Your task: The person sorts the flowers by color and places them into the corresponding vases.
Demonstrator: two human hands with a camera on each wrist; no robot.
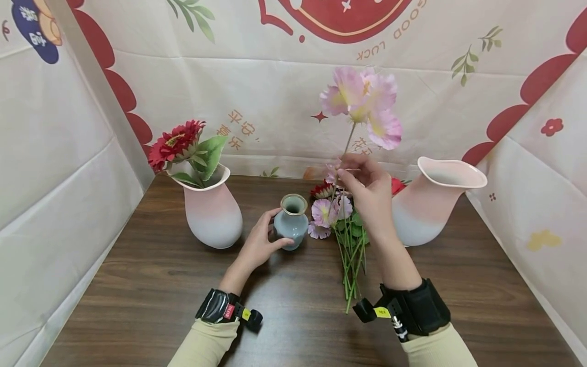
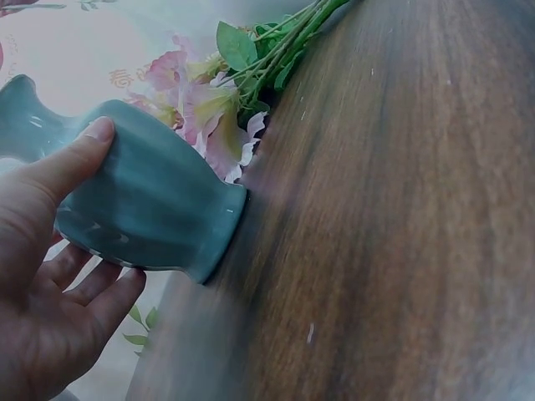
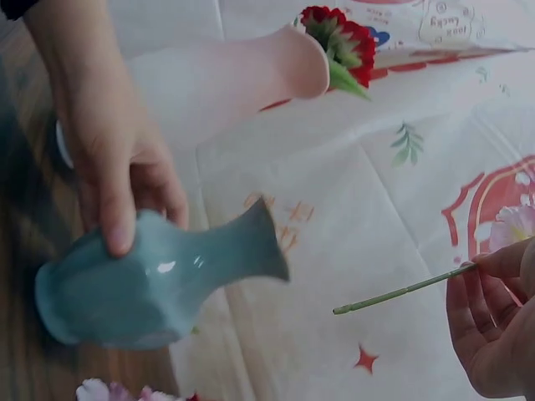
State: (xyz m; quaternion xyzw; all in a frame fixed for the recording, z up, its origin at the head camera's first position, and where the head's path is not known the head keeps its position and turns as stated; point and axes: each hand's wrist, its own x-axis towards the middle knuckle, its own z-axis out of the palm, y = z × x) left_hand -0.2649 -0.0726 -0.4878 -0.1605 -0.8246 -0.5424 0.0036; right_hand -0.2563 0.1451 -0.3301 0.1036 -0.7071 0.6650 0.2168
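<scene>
A small blue-green vase [image 1: 292,232] stands upright on the table, and my left hand [image 1: 261,243] holds it with the thumb on one side and fingers on the other. The left wrist view shows the base of the vase [image 2: 159,192] on the wood. My right hand [image 1: 372,196] pinches the stem of a pink and yellow artificial flower [image 1: 362,104], raised above the table with its bloom up. In the right wrist view, the cut end of the green stem [image 3: 401,294] points toward the vase mouth, apart from it.
Several more flowers [image 1: 350,250] lie in a bunch on the wooden table [image 1: 151,306], beside the small vase. A pink-white vase [image 1: 213,216] with a red flower [image 1: 176,142] stands on the left. Another pink-white vase [image 1: 422,211] stands right. Printed cloth [image 1: 284,107] hangs behind.
</scene>
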